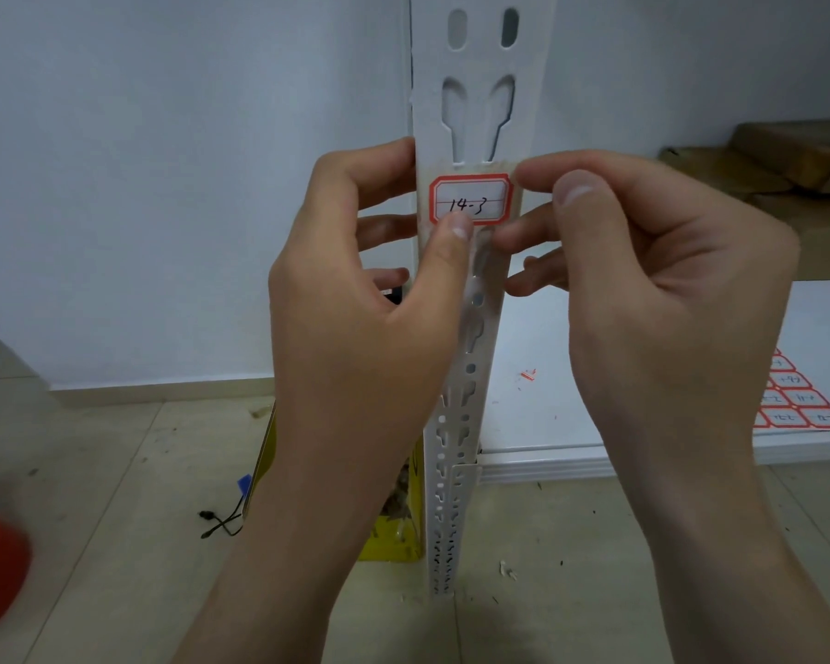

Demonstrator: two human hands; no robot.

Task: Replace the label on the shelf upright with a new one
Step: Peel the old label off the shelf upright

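Observation:
A white slotted shelf upright [481,88] runs down the middle of the view. On it sits a red-bordered white label [470,199] with "14-3" written in black. My left hand [370,299] wraps the upright from the left, its thumb tip pressed on the label's lower edge. My right hand [643,261] is at the upright's right side, with the forefinger touching the label's right edge and the thumb raised in front. Whether the label is fully stuck down I cannot tell.
A sheet of red-bordered labels [796,400] lies on the white shelf board [547,424] at the right, near a small red scrap [529,374]. A yellow box [403,519] stands on the tiled floor behind the upright. Cardboard pieces [787,155] lie at the upper right.

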